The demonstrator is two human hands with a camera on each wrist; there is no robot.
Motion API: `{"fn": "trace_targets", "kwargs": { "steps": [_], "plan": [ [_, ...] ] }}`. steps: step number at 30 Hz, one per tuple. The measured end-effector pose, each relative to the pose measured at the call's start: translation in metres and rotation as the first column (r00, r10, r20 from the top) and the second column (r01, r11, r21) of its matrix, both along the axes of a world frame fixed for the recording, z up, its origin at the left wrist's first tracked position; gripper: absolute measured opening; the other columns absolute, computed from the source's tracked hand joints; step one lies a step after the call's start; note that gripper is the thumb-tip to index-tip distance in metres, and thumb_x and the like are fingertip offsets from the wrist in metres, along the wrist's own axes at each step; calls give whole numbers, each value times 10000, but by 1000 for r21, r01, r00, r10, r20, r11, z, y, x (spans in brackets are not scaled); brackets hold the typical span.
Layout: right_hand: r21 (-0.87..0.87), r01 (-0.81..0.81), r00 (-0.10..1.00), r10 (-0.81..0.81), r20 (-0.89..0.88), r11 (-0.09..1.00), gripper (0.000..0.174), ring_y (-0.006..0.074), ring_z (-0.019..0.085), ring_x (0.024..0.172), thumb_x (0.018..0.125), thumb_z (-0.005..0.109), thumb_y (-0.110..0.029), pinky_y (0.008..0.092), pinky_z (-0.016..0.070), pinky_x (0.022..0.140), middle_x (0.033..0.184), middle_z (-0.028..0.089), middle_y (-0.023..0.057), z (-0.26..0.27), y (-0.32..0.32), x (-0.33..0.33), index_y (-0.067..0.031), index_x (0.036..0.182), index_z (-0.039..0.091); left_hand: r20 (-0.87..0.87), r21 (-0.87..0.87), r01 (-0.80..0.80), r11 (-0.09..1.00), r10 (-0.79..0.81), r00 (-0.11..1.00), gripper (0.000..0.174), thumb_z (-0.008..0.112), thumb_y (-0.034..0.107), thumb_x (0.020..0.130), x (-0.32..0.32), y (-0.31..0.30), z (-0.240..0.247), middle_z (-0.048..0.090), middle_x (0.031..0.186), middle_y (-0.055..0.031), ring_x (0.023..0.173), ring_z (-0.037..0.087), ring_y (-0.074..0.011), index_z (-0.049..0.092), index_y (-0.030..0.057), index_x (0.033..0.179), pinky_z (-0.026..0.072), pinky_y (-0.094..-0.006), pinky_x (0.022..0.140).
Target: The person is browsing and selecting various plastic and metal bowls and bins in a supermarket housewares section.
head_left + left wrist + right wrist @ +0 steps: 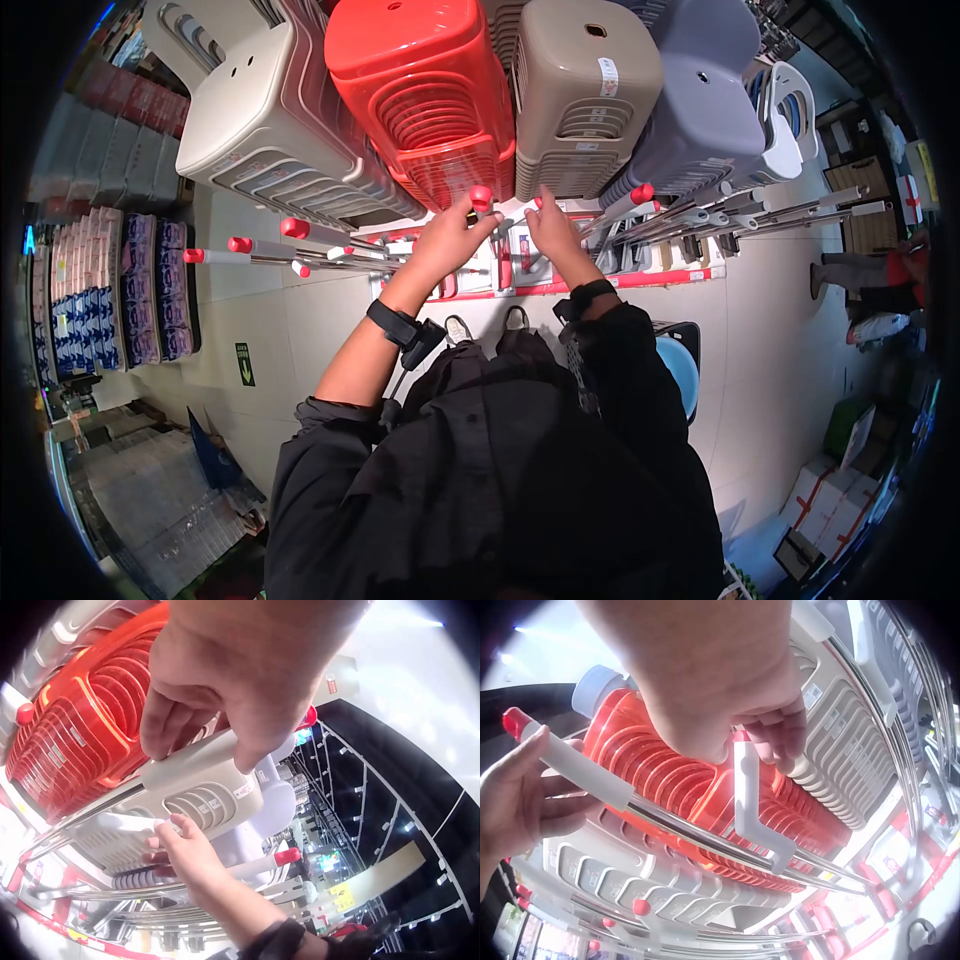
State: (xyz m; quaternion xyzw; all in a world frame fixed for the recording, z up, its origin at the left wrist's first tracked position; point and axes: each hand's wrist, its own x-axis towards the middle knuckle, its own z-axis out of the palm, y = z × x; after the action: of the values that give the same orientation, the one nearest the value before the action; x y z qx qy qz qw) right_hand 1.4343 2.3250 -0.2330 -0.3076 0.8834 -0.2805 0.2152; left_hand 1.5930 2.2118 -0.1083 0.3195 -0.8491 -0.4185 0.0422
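Note:
A mop with a metal pole, white grip (592, 776) and red end cap (481, 194) stands in front of the stacked stools. My left hand (450, 240) holds its white grip near the top, thumb on one side and fingers on the other. Lower down, a bent white lever (748, 787) juts from the pole. My right hand (553, 235) pinches the lever's red-tipped end between thumb and fingers. The lower end of the mop is among the rack's crowded parts.
Red stools (420, 60) and beige stools (590, 70) rise in tall stacks just beyond my hands. More mop handles (295, 229) lean to the left, others (740, 210) to the right. A red-edged low rack (600, 285) lies before my shoes. Another person (880, 275) is at far right.

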Motion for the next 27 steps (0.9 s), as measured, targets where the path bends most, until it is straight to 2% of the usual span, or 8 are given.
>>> {"fn": "trace_targets", "kwargs": {
  "steps": [2,6,9,18,20,24,26,27],
  "plan": [
    [53,-34,999,31,44,998,497,404,622,1010,934,510,-329,489,476,870,1051,661,223,-1,-2,-4,-108,1370,419,57,-22,-12,1000,13,998,464,625,461,871,1,3,0,683,924,-200,904,662,-374,566,110,1169,505,-444,784],
    [133,-40,997,30,72,990,421,436,602,1030,944,486,-315,516,461,887,1061,651,244,-2,-8,-8,-127,1319,451,-73,51,12,999,-8,997,469,628,468,873,2,0,-18,683,903,-194,897,663,-365,572,101,1161,502,-431,784],
    [150,-38,997,27,73,988,384,443,598,1031,946,484,-307,521,457,890,1053,649,252,1,-8,-8,-123,1283,469,-22,56,9,998,-8,1000,463,630,468,872,3,-1,-15,682,889,-184,871,664,-352,583,94,1141,497,-425,770],
    [130,-18,998,9,70,991,350,458,601,1010,943,491,-291,531,462,874,1039,647,270,3,-12,0,-120,1248,479,-107,52,1,999,5,994,455,634,465,872,8,-5,-20,677,848,-153,817,663,-317,591,92,1128,488,-403,738],
    [117,-18,998,11,62,993,350,461,602,1005,942,491,-288,533,463,870,1031,648,271,3,-14,-1,-117,1248,478,-51,58,-3,998,6,999,444,638,448,875,9,-6,-20,680,865,-155,826,666,-305,584,96,1142,490,-401,745],
    [104,-19,997,11,81,994,380,470,601,1002,939,492,-285,536,466,867,1016,654,266,-3,-15,-3,-122,1281,463,-79,108,-21,994,29,996,429,639,436,876,5,-3,-11,679,879,-158,855,671,-291,585,103,1142,492,-391,753],
    [79,-4,999,0,54,997,406,457,609,992,939,494,-293,529,469,856,1005,658,259,-2,-11,-1,-127,1307,450,-38,144,-1,990,6,999,477,650,408,881,5,-1,-2,673,989,-168,915,670,-266,557,82,1217,502,-364,786],
    [53,18,1000,-19,25,998,433,445,616,982,938,496,-300,521,473,846,995,663,252,0,-5,1,-132,1332,436,-41,144,9,989,-4,999,477,650,408,881,5,-1,-10,673,989,-168,915,670,-266,557,82,1217,502,-364,786]
  ]
}}
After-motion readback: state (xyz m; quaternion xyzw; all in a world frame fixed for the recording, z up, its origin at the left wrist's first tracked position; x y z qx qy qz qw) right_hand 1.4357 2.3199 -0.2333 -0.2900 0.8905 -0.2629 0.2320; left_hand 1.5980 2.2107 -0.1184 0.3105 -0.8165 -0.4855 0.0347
